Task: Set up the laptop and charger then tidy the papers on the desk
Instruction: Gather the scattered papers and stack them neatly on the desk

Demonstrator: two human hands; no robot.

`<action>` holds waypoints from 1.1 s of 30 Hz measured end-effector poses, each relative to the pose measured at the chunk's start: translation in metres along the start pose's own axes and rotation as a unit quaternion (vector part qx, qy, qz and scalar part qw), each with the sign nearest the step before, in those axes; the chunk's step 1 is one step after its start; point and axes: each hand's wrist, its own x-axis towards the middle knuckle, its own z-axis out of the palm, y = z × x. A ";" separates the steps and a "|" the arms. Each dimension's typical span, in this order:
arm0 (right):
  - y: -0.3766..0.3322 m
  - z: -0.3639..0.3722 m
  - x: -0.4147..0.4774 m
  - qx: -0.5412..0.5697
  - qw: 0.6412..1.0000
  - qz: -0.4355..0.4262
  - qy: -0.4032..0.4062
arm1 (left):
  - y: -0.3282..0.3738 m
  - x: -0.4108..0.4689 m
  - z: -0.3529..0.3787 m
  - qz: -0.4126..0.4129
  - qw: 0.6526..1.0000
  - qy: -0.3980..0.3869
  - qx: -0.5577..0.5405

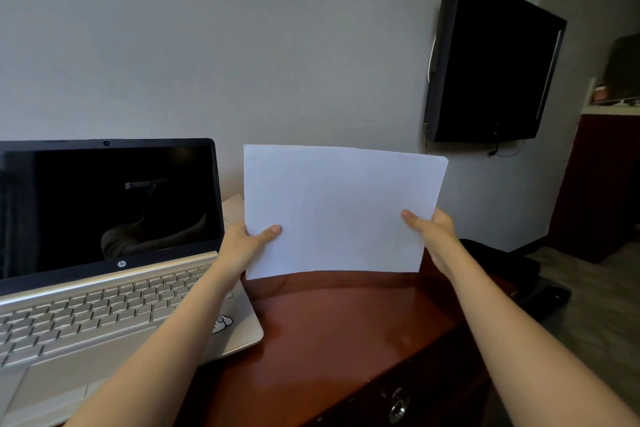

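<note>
A stack of white papers point(339, 208) stands upright above the reddish-brown desk point(339, 333), its lower edge just over the wood. My left hand point(247, 241) pinches its lower left side with the thumb in front. My right hand point(431, 227) pinches its right side the same way. A silver laptop point(104, 305) sits open on the left of the desk with a dark screen. Another bit of paper point(233, 206) shows behind the laptop's right edge. No charger is in view.
A black TV point(491, 62) hangs on the grey wall at the upper right. A black bag point(512, 274) lies past the desk's right edge. A drawer with a metal keyhole point(398, 406) fronts the desk. A dark red cabinet point(602, 184) stands at the far right.
</note>
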 end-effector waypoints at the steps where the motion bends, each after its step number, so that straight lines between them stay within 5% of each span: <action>1: 0.003 -0.001 0.000 -0.003 1.000 0.006 -0.004 | -0.002 0.000 -0.001 -0.006 1.000 -0.002 0.000; 8: 0.025 0.005 -0.012 -0.062 0.997 0.042 -0.016 | -0.018 -0.005 -0.006 -0.051 0.998 0.016 0.013; 14: 0.008 0.018 -0.004 -0.057 0.997 0.021 0.048 | 0.010 -0.004 -0.018 0.004 0.998 0.012 0.061; 27: -0.019 0.091 -0.027 0.048 0.997 0.051 0.027 | 0.036 -0.020 -0.078 -0.016 0.982 0.134 -0.129; 33: -0.026 0.156 -0.058 0.083 0.992 0.092 -0.035 | 0.049 -0.042 -0.099 -0.036 0.975 0.114 -0.187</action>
